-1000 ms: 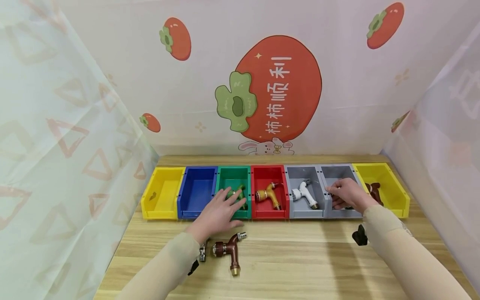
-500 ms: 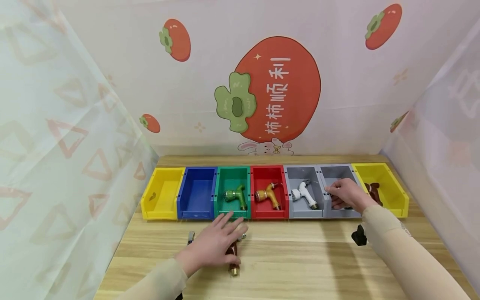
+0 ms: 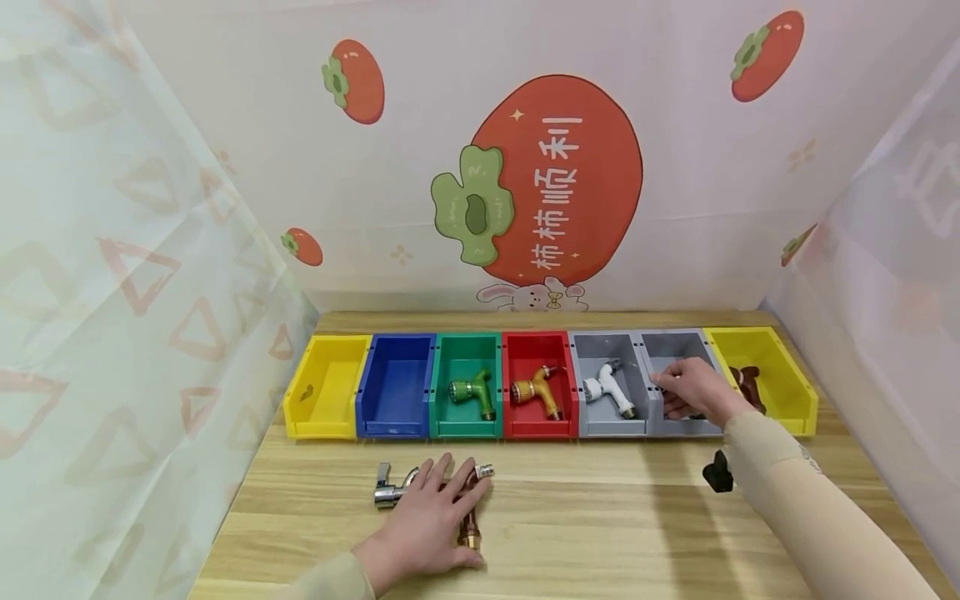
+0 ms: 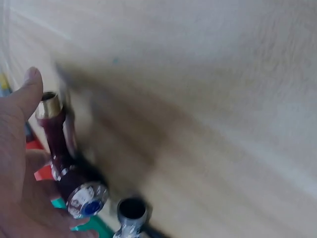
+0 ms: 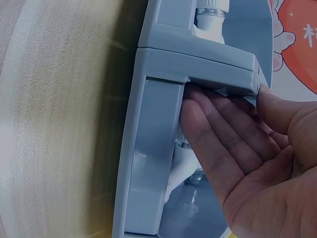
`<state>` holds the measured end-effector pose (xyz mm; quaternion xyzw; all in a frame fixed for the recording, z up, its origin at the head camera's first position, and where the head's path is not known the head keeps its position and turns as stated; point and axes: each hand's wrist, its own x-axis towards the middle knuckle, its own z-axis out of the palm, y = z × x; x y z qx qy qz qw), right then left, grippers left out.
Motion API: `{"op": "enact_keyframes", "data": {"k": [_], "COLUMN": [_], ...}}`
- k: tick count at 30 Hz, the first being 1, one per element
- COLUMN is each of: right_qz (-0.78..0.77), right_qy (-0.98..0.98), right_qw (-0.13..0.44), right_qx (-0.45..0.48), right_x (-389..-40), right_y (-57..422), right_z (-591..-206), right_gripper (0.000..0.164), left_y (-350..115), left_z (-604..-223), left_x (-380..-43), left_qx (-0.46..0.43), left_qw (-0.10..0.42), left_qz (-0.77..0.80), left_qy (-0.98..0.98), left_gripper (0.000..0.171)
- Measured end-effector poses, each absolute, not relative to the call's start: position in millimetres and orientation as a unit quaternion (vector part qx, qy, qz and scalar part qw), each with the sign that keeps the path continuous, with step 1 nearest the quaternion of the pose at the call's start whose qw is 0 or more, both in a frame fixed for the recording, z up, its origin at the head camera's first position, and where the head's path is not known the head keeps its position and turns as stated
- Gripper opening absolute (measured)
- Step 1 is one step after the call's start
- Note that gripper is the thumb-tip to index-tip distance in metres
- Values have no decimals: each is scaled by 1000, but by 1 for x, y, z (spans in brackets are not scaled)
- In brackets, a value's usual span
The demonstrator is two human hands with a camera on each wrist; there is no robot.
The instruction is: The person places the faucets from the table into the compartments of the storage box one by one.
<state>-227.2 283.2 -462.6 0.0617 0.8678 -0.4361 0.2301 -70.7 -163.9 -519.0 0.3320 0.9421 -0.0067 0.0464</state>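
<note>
My left hand [image 3: 423, 525] is spread over a dark red-brown faucet [image 4: 58, 141] lying on the table, fingers extended across its body. Beside it, left of the hand, lies a chrome faucet [image 3: 387, 497], partly covered by the hand. In the left wrist view my thumb is close to the brown faucet's brass end and the fingers are by its knob. My right hand [image 3: 697, 387] holds the side wall of the right-hand grey bin [image 5: 153, 148], thumb at the rim and fingers inside. A white faucet [image 5: 183, 166] lies in that bin, mostly hidden behind the fingers.
Joined bins line the table's back: yellow [image 3: 321, 429], blue [image 3: 392, 429], green [image 3: 442, 429], red [image 3: 540, 429], two grey and another yellow [image 3: 795, 421]. They hold a green faucet [image 3: 472, 393], an ochre one [image 3: 536, 392], a white one [image 3: 609, 388] and a brown item [image 3: 750, 387].
My left hand has drawn back from over the green bin, down to the brown faucet on the table. The right hand has stayed at the grey bin's wall.
</note>
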Motion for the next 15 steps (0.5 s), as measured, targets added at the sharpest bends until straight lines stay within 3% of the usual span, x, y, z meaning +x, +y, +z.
{"op": "enact_keyframes", "data": {"k": [15], "right_qz": [-437], "right_qy": [867], "right_qw": [230], "right_qx": [62], "right_x": [-227], "right_y": [283], "right_z": [-464], "right_gripper": [31], "left_y": [-164], "left_z": [-526], "left_x": [-72], "left_qx": [367], "left_qw": [9], "left_qz": [-10], "left_qy": [930], "left_gripper": [82]}}
